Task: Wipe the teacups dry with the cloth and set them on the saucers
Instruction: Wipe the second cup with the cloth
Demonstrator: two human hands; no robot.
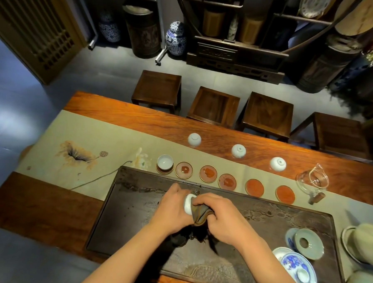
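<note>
The teacup [188,203] sits over the dark tray [264,212], gripped by the left hand [173,207]; the right hand [218,216] clutches the cloth [200,215] against it; a damp, smooth cup could slip and chip on the tray; beyond lie saucers [254,187], the wooden table [118,107], stools [157,89].

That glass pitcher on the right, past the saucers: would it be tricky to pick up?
Probably fragile: the glass pitcher looks thin and clear. Likely light for its size, since it appears empty. Its smooth wall may be slippery, so the stubby wooden handle seems the safer hold.
</note>
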